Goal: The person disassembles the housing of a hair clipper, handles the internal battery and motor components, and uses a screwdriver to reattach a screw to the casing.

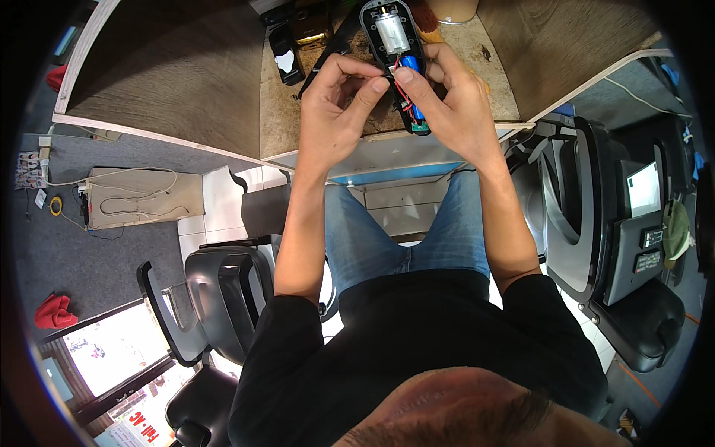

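An opened black hair clipper is held upright over the worktop, its inside facing me. A silver motor sits in its upper end. Below it lie a blue battery cell, red wires and a small green circuit board. My right hand wraps around the casing's right side, thumb pressing over the wires and battery. My left hand is closed in a pinch at the casing's left edge, beside the wires; whatever lies between its fingertips is too small to make out.
On the worn worktop lie a black casing piece with a pale patch and a brown-bristled brush. Wood-grain panels stand at both sides. Black chairs flank me; a board with a cable lies at left.
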Demonstrator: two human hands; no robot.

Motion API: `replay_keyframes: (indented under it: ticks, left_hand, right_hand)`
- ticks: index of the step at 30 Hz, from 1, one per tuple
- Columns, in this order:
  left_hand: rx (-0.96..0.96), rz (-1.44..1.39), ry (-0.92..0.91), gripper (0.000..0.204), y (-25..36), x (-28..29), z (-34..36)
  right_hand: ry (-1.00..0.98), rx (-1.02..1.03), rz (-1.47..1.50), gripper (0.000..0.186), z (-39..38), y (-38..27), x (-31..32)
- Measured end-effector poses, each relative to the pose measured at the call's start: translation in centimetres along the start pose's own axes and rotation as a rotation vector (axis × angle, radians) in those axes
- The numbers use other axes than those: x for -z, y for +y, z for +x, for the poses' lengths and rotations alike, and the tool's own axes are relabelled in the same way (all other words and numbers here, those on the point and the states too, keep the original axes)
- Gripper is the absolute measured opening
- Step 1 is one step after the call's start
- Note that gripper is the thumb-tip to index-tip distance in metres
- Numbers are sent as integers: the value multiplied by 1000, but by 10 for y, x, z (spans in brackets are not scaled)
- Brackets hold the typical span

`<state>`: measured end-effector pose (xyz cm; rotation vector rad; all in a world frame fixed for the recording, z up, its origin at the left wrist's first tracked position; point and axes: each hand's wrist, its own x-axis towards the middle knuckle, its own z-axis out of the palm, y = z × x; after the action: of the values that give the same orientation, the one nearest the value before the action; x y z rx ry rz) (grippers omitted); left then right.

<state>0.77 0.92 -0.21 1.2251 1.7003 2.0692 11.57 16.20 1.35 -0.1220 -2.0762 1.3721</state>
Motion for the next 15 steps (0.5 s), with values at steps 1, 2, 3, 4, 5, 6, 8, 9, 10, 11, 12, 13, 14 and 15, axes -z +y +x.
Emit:
replay_keyframes:
  ticks: [1, 2, 3, 4, 5, 6, 8, 9, 10, 11, 12, 13, 14, 15]
  left_hand:
    - [-1, 4, 2, 14, 0, 0, 0]
    - [-1, 4, 2, 14, 0, 0, 0]
    - [-2, 6, 3, 14, 0, 0, 0]
    - [-3, 7, 3, 14, 1, 0, 0]
    - [-3, 7, 3, 14, 0, 0, 0]
    - [-4, 9, 7, 16, 0, 0, 0]
    - [-5, 11, 12, 17, 0, 0, 0]
    - [3, 8, 10, 15, 1, -1, 0]
    - [10, 4, 8, 14, 2, -1, 0]
    - [10, 4, 8, 14, 1, -1, 0]
    - [8, 2, 7, 14, 1, -1, 0]
    - [6, 1, 6, 14, 1, -1, 0]
    - [6, 1, 6, 14, 1, -1, 0]
    - [2, 5, 7, 14, 1, -1, 0]
  right_hand:
    - [0, 2, -7, 44, 0, 0, 0]
    - [0, 4, -14, 44, 0, -1, 0]
    - [0, 4, -14, 44, 0, -1, 0]
    - [2, 7, -13, 44, 0, -1, 0]
    - [5, 11, -12, 44, 0, 0, 0]
    - [5, 11, -12, 44, 0, 0, 0]
    - [3, 14, -11, 44, 0, 1, 0]
    - [3, 14, -11, 44, 0, 0, 0]
    - [-4, 1, -5, 44, 0, 0, 0]
    - [-12, -13, 0, 44, 0, 0, 1]
    - [-12, -13, 0, 44, 0, -1, 1]
    - [-12, -12, -4, 45, 0, -2, 1]
    - [-11, -10, -8, 45, 0, -3, 1]
    - [-11, -10, -8, 45, 0, -2, 1]
